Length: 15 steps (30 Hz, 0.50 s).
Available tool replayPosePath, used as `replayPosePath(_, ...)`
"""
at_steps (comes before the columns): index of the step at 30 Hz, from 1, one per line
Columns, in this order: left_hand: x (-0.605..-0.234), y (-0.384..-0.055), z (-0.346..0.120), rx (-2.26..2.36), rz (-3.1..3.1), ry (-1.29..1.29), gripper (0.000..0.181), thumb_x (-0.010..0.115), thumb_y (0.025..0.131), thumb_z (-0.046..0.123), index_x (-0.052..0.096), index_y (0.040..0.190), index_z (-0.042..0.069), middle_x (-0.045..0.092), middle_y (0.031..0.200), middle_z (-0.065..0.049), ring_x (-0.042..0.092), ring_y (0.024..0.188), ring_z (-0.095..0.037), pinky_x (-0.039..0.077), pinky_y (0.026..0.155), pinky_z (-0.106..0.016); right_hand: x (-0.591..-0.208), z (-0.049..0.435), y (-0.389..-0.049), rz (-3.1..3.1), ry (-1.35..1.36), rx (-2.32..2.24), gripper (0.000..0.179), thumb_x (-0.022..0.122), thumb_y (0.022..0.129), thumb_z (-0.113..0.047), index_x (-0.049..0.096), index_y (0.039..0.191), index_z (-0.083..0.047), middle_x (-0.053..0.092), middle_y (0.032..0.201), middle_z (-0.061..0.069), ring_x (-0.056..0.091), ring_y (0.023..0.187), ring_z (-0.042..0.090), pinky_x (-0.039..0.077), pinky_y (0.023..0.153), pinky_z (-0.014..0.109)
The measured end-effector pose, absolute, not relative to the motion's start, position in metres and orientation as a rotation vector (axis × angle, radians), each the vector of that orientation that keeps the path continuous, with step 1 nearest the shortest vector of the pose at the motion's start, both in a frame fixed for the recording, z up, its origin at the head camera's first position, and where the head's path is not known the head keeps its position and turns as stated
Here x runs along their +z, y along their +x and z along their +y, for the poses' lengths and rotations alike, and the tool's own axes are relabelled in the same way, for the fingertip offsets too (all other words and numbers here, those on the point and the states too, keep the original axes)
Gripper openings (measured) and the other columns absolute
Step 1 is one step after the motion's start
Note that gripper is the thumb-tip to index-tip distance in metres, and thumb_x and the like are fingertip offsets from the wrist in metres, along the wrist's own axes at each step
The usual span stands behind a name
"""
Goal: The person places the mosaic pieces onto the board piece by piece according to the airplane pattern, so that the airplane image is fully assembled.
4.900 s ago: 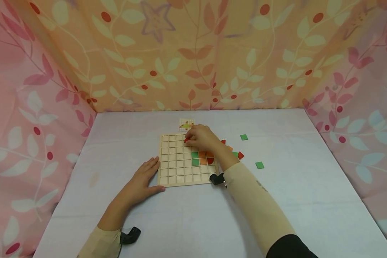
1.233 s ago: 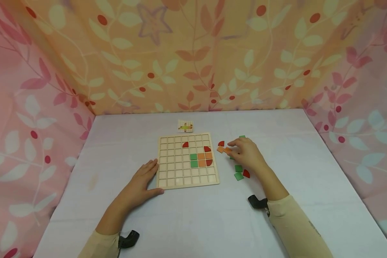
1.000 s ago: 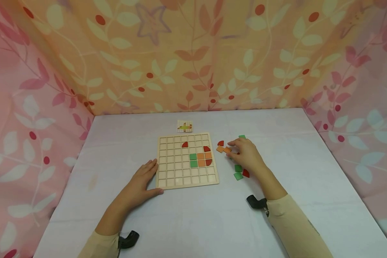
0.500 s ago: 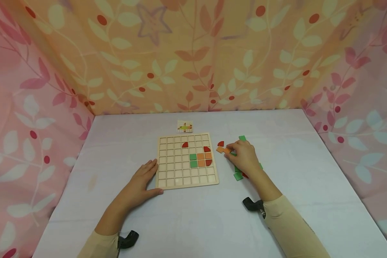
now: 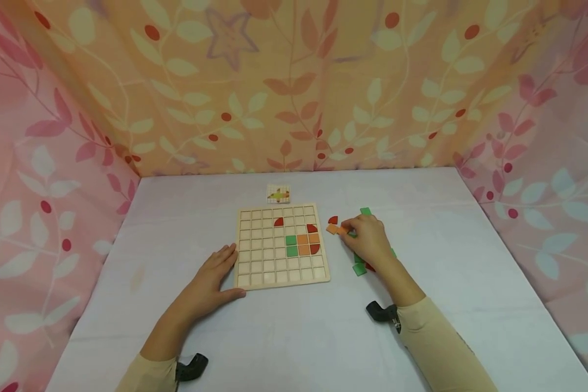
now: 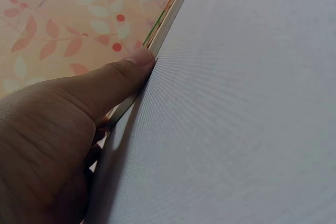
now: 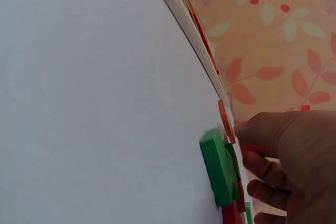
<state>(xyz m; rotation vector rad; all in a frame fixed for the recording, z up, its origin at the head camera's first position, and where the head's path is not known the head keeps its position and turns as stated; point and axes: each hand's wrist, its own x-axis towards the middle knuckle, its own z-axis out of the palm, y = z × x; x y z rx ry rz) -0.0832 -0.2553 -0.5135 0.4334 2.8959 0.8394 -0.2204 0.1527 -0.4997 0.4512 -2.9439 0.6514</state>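
A wooden grid board [image 5: 263, 268] lies mid-table, with green and orange square tiles [image 5: 302, 239] and red quarter-round tiles [image 5: 279, 222] set in its cells. My left hand [image 5: 210, 280] rests at the board's left edge, fingers stretched along it. Its thumb [image 6: 123, 74] presses the near edge in the left wrist view. To the right of the board, my right hand [image 5: 369, 239] pinches an orange square tile [image 5: 342, 231] between thumb and index finger. The other fingers curl behind, and the palm hides part of the loose tiles.
Another orange tile [image 5: 331, 229] and a red quarter-round tile [image 5: 333, 220] lie left of the right hand. Green tiles [image 5: 359, 269] are scattered beneath and around it. A small pattern card [image 5: 278, 194] lies behind the board. Patterned cloth walls [image 5: 294, 81] enclose the white table.
Earlier my right hand held a red quarter-round tile over the board; that tile now sits in a cell. The hand moved right to the loose tiles, and its fingertips closed on an orange one.
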Motion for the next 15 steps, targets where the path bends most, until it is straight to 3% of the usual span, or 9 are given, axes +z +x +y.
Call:
replayPosePath(9,-0.514,-0.082,-0.255,0.827,2.898,0.428,0.105,0.083,0.082,0.052,0.031,0.161,0.007,0.02,0.171,-0.003,0.014,0.159,-0.029,0.015,0.128,-0.051,-0.47,0.149,-0.216,-2.864,0.577,0.811,0.029,0.076,0.093,-0.026,0.076,0.118,-0.013,0.07,0.109,0.002,0.057,0.116,0.028,0.041,0.11,0.052)
replayPosePath(15,-0.513,-0.081,-0.255,0.834,2.898,0.419,0.105,0.083,0.082,0.053,0.031,0.161,0.006,0.02,0.172,-0.003,0.014,0.159,-0.029,0.017,0.127,-0.055,-0.457,0.136,-0.218,-2.83,0.714,0.863,0.03,0.078,0.092,-0.026,0.075,0.119,-0.015,0.069,0.108,-0.001,0.055,0.115,0.024,0.041,0.109,0.049)
